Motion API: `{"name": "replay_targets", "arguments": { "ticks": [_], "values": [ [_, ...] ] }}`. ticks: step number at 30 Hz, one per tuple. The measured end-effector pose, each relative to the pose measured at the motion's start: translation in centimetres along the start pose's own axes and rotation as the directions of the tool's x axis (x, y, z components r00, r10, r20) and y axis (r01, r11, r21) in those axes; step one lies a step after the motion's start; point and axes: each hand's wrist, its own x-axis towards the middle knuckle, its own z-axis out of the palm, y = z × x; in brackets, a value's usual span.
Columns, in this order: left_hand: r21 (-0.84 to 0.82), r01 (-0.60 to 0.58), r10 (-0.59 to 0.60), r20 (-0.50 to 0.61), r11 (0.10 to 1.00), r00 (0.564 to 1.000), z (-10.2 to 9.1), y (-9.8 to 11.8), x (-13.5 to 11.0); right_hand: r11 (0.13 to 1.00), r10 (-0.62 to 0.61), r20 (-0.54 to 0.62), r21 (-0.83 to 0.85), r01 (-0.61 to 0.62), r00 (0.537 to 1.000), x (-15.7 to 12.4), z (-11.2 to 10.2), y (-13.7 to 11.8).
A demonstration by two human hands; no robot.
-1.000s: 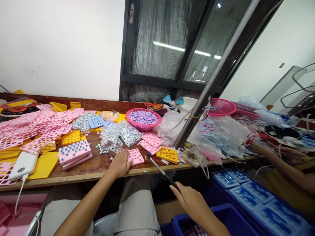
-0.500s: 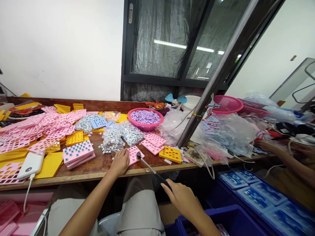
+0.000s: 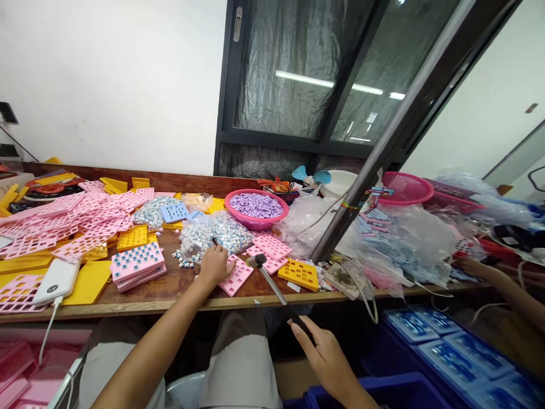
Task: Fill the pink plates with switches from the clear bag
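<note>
My left hand (image 3: 215, 264) rests on the wooden table (image 3: 170, 289), its fingers curled over the left edge of a pink grid tray (image 3: 237, 276) that lies tilted near the front edge. Just beyond it lies a clear bag of small blue-and-white parts (image 3: 213, 234). My right hand (image 3: 326, 355) is below the table edge and grips the black handle of a small hammer (image 3: 272, 287). The hammer's head hovers just right of the pink tray.
Heaps of pink and yellow grid trays (image 3: 63, 227) cover the left of the table, with a filled stack (image 3: 136, 266) and a white power bank (image 3: 57, 280). A pink basket of purple parts (image 3: 256, 208) stands behind. Another person's arm (image 3: 502, 284) reaches in at right. Blue bins (image 3: 443, 341) stand below.
The pink tray has turned and shifted slightly under my left hand. The hammer head has risen and moved right of the tray. The view has drifted a little to the left.
</note>
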Motion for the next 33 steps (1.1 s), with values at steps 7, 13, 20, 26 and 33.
{"name": "replay_targets", "arguments": {
  "ticks": [7, 13, 20, 26, 33],
  "values": [
    [-0.098, -0.342, 0.352, 0.109, 0.934, 0.93, 2.0, 0.4, 2.3, 0.979, -0.013, 0.1, -0.203, 0.033, 0.995, -0.8, 1.1, 1.5],
    [-0.013, -0.302, 0.301, 0.13, 0.953, 0.945, 2.7, -0.3, 3.0, 0.981, -0.002, 0.064, -0.192, 0.014, 0.998, -0.3, -0.4, 1.0],
    [0.059, -0.206, 0.2, 0.092, 0.977, 0.975, 3.5, -0.6, 2.8, 0.977, 0.002, 0.08, -0.211, 0.015, 0.997, 0.2, 1.0, 1.1],
    [0.032, -0.278, 0.272, 0.119, 0.96, 0.955, 3.4, -0.6, 2.8, 0.978, -0.004, 0.068, -0.209, 0.018, 0.998, 0.2, 1.4, 1.4],
    [0.007, -0.236, 0.234, 0.096, 0.972, 0.967, 3.3, -1.1, 3.0, 0.999, -0.043, 0.019, -0.007, 0.043, 0.999, 0.0, 0.1, -0.3]
  ]
}}
